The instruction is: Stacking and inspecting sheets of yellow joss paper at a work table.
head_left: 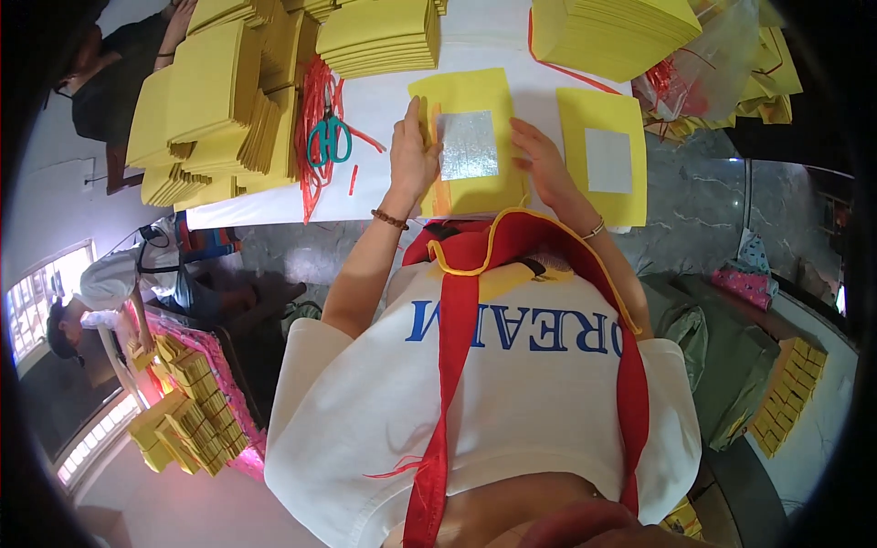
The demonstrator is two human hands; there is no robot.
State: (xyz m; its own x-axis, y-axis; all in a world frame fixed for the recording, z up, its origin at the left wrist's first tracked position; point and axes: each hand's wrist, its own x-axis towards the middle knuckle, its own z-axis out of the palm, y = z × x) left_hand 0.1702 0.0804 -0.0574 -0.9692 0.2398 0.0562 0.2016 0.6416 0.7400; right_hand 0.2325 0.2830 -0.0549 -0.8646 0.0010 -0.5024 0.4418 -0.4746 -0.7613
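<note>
A stack of yellow paper (470, 91) lies before me on the white table, with a shiny silver foil square (468, 144) in the middle of its top sheet. Along its left side runs an orange strip (442, 196). My left hand (416, 155) rests along that left side, fingers stretched out and pointing away from me. At the opposite edge is my right hand (541, 160), its fingers extended toward the foil and slightly blurred. Neither hand grips anything that I can see. Close to my right hand lies another yellow sheet (571, 137) with a pale silver square (608, 161).
Scissors with teal handles (329, 142) lie on red plastic string (315, 183) at the left. Tall yellow paper stacks (215, 82) stand beyond, with another yellow stack (612, 36) far right beside a clear plastic bag (703, 64). Two other people are off to the left.
</note>
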